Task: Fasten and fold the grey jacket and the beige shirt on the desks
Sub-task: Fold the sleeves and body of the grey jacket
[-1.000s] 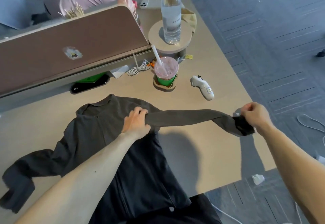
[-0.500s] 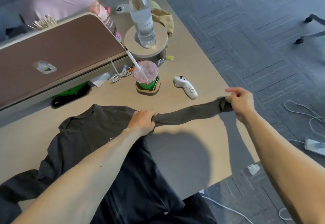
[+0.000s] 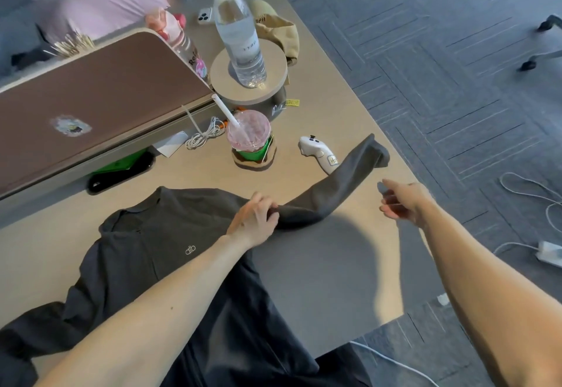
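**foldfan:** ok, reading it left to right. The grey jacket [image 3: 146,253] is flat on the desk [image 3: 319,280], front up and collar away from the person, with the hem hanging off the near edge. The far-left sleeve is just flopped out sideways. Which hand makes the next move?

**deskguy:** The left hand [image 3: 254,219] is parked at the shoulder seam on the other side, fingers curled over the root of the sleeve [image 3: 331,192] and pinning it down. It's the pivot, so I doubt it goes anywhere.

**foldfan:** And the sleeve itself?

**deskguy:** That's the key bit. Its long axis runs from the left hand diagonally up and to the right, lying on the desk. It's draped over the tail of the white controller [image 3: 313,148], and the cuff [image 3: 372,151] ends near the desk's right edge.

**foldfan:** So the right hand has it?

**deskguy:** Nope. The right hand [image 3: 404,202] is holding nothing, fingers loosely bent and pointing left. It's just beside the sleeve, not touching it. The cuff sits forward and a bit left of those fingertips, and it's way closer to this hand than to the left.

**foldfan:** So my guess is the right hand reaches forward for the cuff, then swings it back across the chest.

**deskguy:** Same guess. Only worry is the controller getting dragged along.
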`<state>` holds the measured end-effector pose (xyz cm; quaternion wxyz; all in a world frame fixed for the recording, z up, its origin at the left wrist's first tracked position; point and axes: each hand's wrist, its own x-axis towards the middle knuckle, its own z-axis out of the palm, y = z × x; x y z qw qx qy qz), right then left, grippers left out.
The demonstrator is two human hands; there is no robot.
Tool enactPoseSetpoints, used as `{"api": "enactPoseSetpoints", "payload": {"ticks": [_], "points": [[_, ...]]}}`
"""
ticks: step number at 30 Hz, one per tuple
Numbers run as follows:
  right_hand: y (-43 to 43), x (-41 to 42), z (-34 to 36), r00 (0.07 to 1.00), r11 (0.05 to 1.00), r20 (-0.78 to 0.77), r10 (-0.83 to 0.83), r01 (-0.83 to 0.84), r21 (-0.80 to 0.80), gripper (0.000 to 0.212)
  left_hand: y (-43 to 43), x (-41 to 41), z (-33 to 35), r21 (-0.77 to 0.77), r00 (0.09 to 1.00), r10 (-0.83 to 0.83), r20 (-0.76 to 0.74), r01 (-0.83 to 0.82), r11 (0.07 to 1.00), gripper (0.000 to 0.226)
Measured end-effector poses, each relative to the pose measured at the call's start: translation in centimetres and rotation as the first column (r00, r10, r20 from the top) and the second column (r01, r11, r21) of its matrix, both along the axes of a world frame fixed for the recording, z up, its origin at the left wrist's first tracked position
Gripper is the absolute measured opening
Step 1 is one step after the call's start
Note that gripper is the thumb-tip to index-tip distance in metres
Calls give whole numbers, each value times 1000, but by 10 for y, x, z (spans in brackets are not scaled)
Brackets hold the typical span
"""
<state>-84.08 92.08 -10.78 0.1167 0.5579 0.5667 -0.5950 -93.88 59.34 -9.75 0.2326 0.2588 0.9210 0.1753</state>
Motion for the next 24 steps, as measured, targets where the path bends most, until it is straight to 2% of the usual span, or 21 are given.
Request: {"api": "enactPoseSetpoints", "payload": {"ticks": [3, 5, 7, 9, 12, 14, 16, 19, 21, 24], "points": [[-14, -13, -5, 993, 990, -105, -45, 31, -135, 28, 7, -14, 1, -152, 999, 34, 29, -29, 988, 34], [-21, -25, -8, 984, 975, -169, -65, 26, -222, 30, 11, -19, 3, -326, 994, -17, 108, 52, 944, 37], [-30, -39, -15, 977, 963, -203, -70, 13, -271, 28, 17, -21, 3, -389, 988, -73, 137, 121, 913, 29], [-36, -50, -23, 975, 963, -191, -110, 57, -264, 29, 21, -22, 5, -349, 990, -94, 104, 125, 929, 22], [-34, -58, -28, 961, 964, -191, -198, 156, -214, 26, 23, -27, 10, -241, 997, -81, 6, 80, 967, 31], [-30, -56, -18, 919, 939, -254, -300, 237, -250, 15, 21, -33, 14, -132, 1000, -15, -8, 14, 991, 40], [-27, -52, -2, 806, 843, -336, -487, 332, -424, 9, 18, -39, 19, 5, 996, 70, 48, -70, 998, 45], [-20, -40, 17, 573, 648, -387, -722, 365, -669, 24, 18, -51, 29, 142, 975, 167, 149, -188, 972, 46], [-19, -32, 25, 440, 554, -399, -804, 312, -772, 23, 19, -57, 34, 145, 967, 168, 190, -197, 970, 41], [-18, -30, 26, 349, 496, -399, -848, 255, -830, 7, 23, -64, 37, 106, 956, 123, 266, -156, 982, 25]]}}
